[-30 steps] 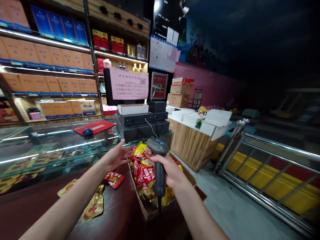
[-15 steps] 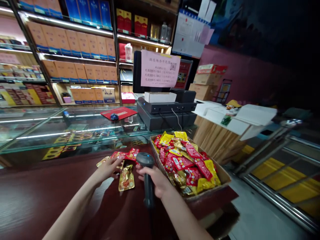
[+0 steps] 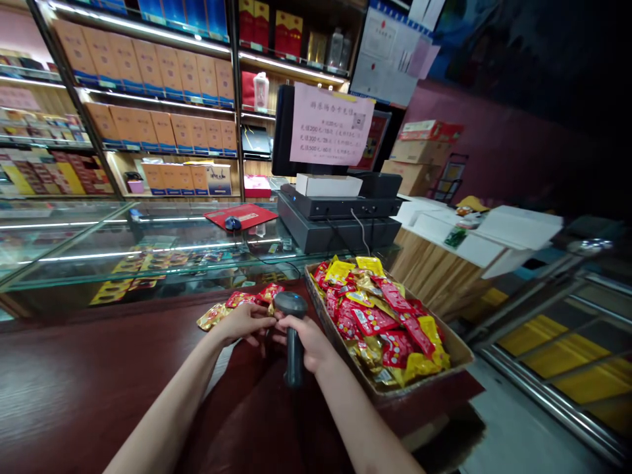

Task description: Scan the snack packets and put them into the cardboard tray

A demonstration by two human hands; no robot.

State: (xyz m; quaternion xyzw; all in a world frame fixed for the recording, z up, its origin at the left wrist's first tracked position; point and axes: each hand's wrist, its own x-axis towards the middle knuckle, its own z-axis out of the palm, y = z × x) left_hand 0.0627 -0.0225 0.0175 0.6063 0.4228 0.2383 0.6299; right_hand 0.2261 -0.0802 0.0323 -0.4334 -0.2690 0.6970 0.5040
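A dark handheld barcode scanner point(image 3: 295, 355) stands upright over the brown counter, its head at the top. My right hand point(image 3: 313, 343) is closed around its grip. My left hand point(image 3: 245, 324) is just left of the scanner, its fingers bent and their tips meeting my right fingers; what they hold, if anything, is hidden. Behind my left hand lie a gold snack packet point(image 3: 212, 316) and red snack packets point(image 3: 243, 299), partly covered by the hand. Right of the scanner, a shallow cardboard box point(image 3: 395, 390) is heaped with red, yellow and gold snack packets point(image 3: 374, 321).
Beyond the counter point(image 3: 99, 368) is a glass display case point(image 3: 168, 230) with a mouse point(image 3: 232, 224) on a red mat. A monitor point(image 3: 284, 131) bearing a pink notice stands on a dark cash drawer point(image 3: 340, 234). Open white cartons point(image 3: 518, 227) sit at the right, near a metal railing point(image 3: 548, 309).
My left hand has moved right to meet my right hand by the scanner. The gold packet that lay in front of my left hand no longer shows there. The view has shifted slightly.
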